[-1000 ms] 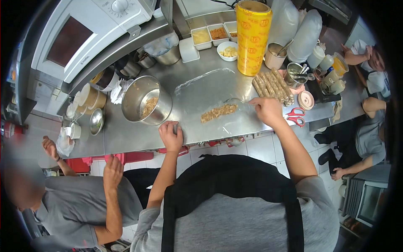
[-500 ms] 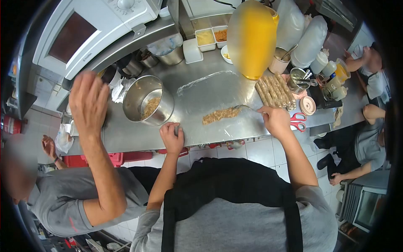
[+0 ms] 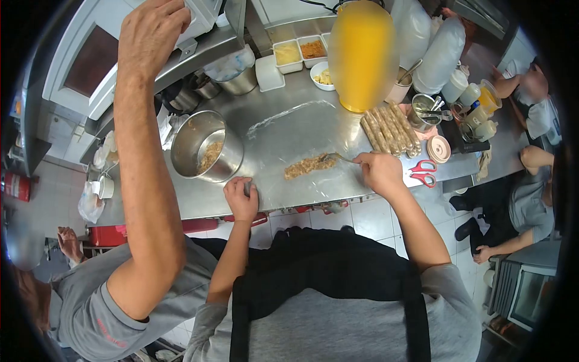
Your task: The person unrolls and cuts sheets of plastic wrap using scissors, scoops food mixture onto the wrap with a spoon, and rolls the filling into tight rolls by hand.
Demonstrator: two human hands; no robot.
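My right hand (image 3: 382, 173) grips the handle of a metal spoon (image 3: 345, 158), its head touching the right end of a strip of brown, crumbly filling (image 3: 304, 166). The strip lies on the steel counter, with clear film (image 3: 280, 192) faintly visible around it. At the counter's front edge rests my left hand (image 3: 241, 199), thumb apart from the fingers and holding nothing. Left of the strip stands a steel pot (image 3: 231, 158), with more of the filling inside. Several film-wrapped rolls (image 3: 386, 131) lie side by side beyond my right hand.
A co-worker's arm (image 3: 145, 157) reaches up on the left, before a white microwave (image 3: 90, 60). Red scissors (image 3: 424, 174) and a pink lid (image 3: 438, 149) lie at right. A yellow container (image 3: 362, 60), food tubs (image 3: 287, 54) and a white bowl (image 3: 322, 76) stand behind. Other people are at right.
The co-worker's raised hand has moved up and to the right, toward the microwave. My right hand and the spoon have shifted slightly left along the strip.
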